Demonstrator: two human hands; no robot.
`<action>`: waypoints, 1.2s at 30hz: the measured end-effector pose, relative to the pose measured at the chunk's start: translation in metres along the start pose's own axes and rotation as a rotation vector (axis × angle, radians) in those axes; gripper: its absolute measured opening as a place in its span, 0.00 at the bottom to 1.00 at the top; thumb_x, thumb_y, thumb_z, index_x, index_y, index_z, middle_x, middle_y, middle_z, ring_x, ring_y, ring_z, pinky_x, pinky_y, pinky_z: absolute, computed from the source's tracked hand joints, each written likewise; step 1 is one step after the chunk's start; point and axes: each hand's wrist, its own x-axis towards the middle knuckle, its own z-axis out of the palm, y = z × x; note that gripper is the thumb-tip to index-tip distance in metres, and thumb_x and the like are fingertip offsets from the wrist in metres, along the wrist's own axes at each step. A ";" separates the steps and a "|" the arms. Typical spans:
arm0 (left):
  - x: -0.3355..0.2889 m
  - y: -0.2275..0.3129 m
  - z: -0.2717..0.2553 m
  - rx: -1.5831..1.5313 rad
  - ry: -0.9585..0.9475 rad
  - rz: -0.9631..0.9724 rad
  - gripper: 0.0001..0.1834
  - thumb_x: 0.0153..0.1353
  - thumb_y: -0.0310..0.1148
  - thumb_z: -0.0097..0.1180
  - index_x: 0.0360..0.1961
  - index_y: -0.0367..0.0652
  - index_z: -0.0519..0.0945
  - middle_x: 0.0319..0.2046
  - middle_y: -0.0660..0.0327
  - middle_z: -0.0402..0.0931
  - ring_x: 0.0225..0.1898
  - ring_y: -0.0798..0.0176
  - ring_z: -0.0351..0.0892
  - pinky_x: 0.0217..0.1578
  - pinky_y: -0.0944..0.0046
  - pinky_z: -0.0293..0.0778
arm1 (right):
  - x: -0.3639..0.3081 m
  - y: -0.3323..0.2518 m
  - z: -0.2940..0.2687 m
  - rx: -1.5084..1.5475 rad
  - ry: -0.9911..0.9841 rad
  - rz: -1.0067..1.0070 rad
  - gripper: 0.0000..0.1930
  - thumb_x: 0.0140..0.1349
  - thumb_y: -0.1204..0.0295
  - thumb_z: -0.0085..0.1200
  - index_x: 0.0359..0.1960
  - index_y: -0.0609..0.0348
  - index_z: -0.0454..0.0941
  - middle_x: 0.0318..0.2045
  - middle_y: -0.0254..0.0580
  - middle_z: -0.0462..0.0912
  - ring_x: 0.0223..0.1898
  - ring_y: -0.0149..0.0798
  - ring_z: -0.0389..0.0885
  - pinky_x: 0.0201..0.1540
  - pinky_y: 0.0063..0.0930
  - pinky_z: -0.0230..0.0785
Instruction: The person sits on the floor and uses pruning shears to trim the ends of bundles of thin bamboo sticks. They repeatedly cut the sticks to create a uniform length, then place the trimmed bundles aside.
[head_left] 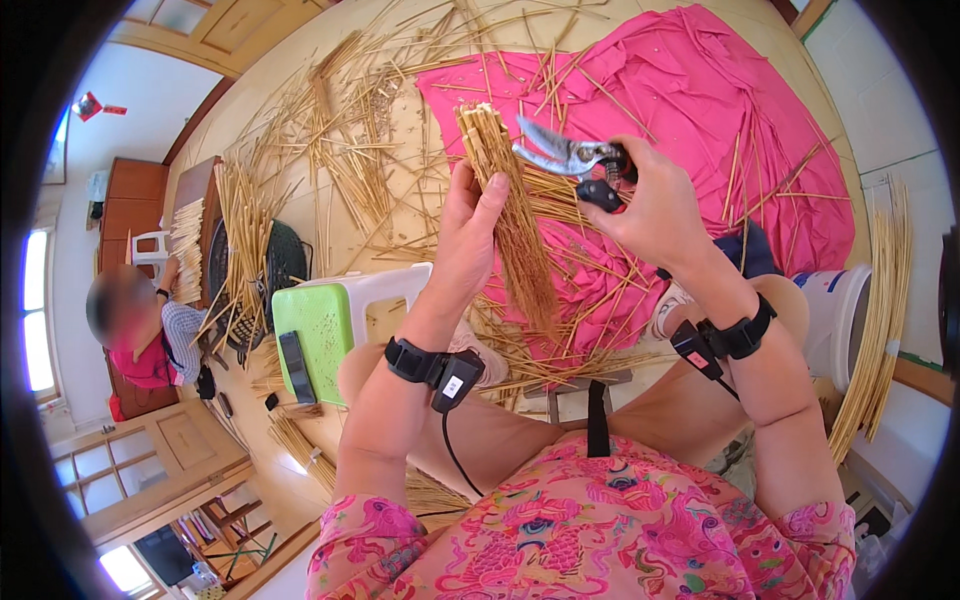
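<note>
My left hand (468, 232) grips a thick bundle of thin straw-coloured sticks (510, 210), held upright with its cut top end near the shears. My right hand (655, 205) holds pruning shears (560, 155) with metal blades and black handles, the blades pointing left at the bundle's top. Both wrists wear black bands with small devices. The lower end of the bundle hangs down over the pink cloth (700, 110).
Loose sticks (340, 130) litter the floor and cloth. A green and white stool (325, 325) stands at my left. Another person (140, 335) sits far left beside more stick bundles (235, 230). A white bucket (835, 315) and long canes (880, 310) stand at right.
</note>
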 end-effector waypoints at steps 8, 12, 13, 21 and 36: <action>-0.002 0.002 -0.007 -0.004 0.004 0.017 0.20 0.75 0.38 0.52 0.61 0.39 0.68 0.47 0.59 0.79 0.47 0.66 0.80 0.47 0.63 0.79 | -0.004 -0.011 0.001 -0.038 -0.118 0.094 0.25 0.45 0.57 0.71 0.40 0.62 0.80 0.23 0.44 0.84 0.29 0.49 0.86 0.35 0.41 0.78; -0.005 0.012 0.004 0.025 -0.003 0.040 0.21 0.74 0.37 0.54 0.61 0.39 0.67 0.51 0.59 0.77 0.50 0.67 0.77 0.52 0.64 0.75 | -0.001 -0.010 -0.001 -0.096 -0.108 0.107 0.27 0.44 0.59 0.73 0.43 0.63 0.80 0.26 0.45 0.85 0.28 0.45 0.86 0.34 0.36 0.77; -0.006 0.014 0.007 0.058 -0.006 0.052 0.21 0.73 0.37 0.54 0.60 0.39 0.66 0.50 0.59 0.77 0.50 0.68 0.76 0.53 0.64 0.73 | 0.000 -0.011 -0.002 -0.102 -0.112 0.117 0.28 0.44 0.61 0.74 0.45 0.64 0.80 0.28 0.46 0.85 0.28 0.43 0.86 0.33 0.34 0.76; -0.006 0.012 0.006 0.075 -0.016 0.045 0.20 0.73 0.37 0.55 0.59 0.40 0.66 0.49 0.59 0.77 0.50 0.68 0.76 0.53 0.64 0.72 | 0.000 -0.007 0.000 -0.123 -0.108 0.085 0.29 0.44 0.61 0.74 0.45 0.63 0.80 0.27 0.46 0.85 0.28 0.44 0.86 0.34 0.34 0.76; 0.002 0.010 -0.017 0.489 0.015 0.269 0.24 0.71 0.42 0.56 0.60 0.38 0.68 0.43 0.60 0.78 0.41 0.67 0.76 0.44 0.66 0.73 | -0.002 -0.001 0.003 0.359 -0.068 0.045 0.31 0.49 0.63 0.75 0.50 0.66 0.74 0.36 0.45 0.83 0.37 0.39 0.84 0.43 0.32 0.76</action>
